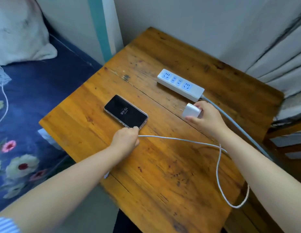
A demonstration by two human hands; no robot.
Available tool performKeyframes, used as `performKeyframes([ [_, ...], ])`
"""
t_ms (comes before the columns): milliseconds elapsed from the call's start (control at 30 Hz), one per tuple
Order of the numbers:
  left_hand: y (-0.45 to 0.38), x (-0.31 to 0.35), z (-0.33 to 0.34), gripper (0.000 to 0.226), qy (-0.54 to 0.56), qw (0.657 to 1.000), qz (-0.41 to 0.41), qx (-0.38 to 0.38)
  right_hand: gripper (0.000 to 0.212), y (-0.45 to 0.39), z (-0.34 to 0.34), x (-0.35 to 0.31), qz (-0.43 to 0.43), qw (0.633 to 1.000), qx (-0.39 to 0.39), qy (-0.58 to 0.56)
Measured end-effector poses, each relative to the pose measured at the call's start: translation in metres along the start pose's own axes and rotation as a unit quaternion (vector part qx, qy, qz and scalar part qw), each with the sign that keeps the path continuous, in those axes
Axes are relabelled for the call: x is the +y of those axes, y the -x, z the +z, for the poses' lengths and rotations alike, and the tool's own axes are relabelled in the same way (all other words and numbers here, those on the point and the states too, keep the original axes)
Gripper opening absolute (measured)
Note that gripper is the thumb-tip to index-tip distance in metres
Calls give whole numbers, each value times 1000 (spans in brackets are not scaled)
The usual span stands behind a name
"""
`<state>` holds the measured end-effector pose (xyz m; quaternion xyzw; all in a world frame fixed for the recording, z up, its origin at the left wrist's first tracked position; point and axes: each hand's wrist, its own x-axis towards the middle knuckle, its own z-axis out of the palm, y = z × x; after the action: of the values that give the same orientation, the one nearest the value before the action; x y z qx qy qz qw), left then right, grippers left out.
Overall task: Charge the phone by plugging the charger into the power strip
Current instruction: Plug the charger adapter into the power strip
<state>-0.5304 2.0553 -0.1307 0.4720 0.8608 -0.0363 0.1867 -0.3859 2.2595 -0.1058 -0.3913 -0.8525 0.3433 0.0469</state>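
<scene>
A black phone point(125, 112) lies face up on the wooden table point(163, 174), its screen lit with a clock. My left hand point(125, 140) pinches the end of the white charging cable point(180, 140) right at the phone's near end; the plug itself is hidden by my fingers. My right hand point(207, 118) holds the white charger block point(191, 111) a little above the table, prongs pointing left. The white power strip point(180, 84) with blue sockets lies just beyond the charger, nothing plugged into it. The cable loops over the table's right edge.
The strip's grey cord point(237, 125) runs down the right side under my right forearm. A bed with a blue floral sheet point(28, 115) and a pillow point(20, 31) lies to the left. Curtains point(281, 47) hang at the far right, and a wall is behind the table.
</scene>
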Motion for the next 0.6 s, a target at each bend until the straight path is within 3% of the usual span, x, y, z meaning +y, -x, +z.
performKeyframes([
  [100,-23,-6,-23,12,186,976,-80,76,45,-20,-19,-8,22,999,16,-29],
  [167,-42,-4,-33,23,233,962,-92,108,53,-36,-28,-16,36,998,40,-39],
  [300,-77,3,-39,31,245,955,-102,135,60,-69,-38,-26,39,998,32,49],
  [400,-96,0,-32,31,241,955,-110,135,50,-90,-35,-32,37,988,-4,150],
  [600,-115,-8,-14,29,166,969,-123,134,38,-128,-25,-43,21,977,-48,207],
])
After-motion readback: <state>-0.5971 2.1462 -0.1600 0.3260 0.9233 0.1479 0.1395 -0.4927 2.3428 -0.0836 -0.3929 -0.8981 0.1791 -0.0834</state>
